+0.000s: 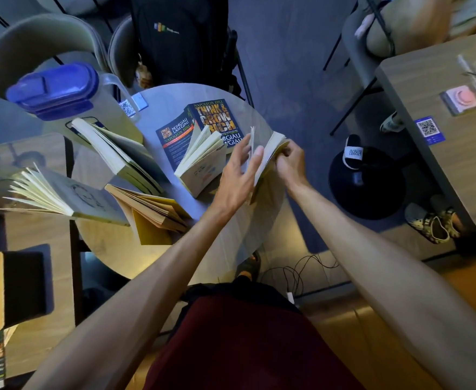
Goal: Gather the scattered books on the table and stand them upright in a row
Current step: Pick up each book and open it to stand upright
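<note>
Several books stand upright with fanned pages on the round grey table [231, 237]. At its right edge I hold a yellow-covered book [270, 149] with both hands: my left hand [238, 175] lies flat against its left side, and my right hand [290, 161] pinches its right cover. A white-covered book [200, 161] stands just left of it, in front of the dark "Think & Grow Rich" book [217, 116], which lies open, covers up. Farther left stand a yellow book [152, 212], a pale book with a sketched face [62, 195] and a tall grey book [118, 153].
A clear jug with a blue lid [54, 88] stands at the table's far left. Chairs and a black backpack [180, 40] crowd the far side. A wooden table [450, 130] is on the right, with a black stool base [366, 187] and sandals on the floor beside it.
</note>
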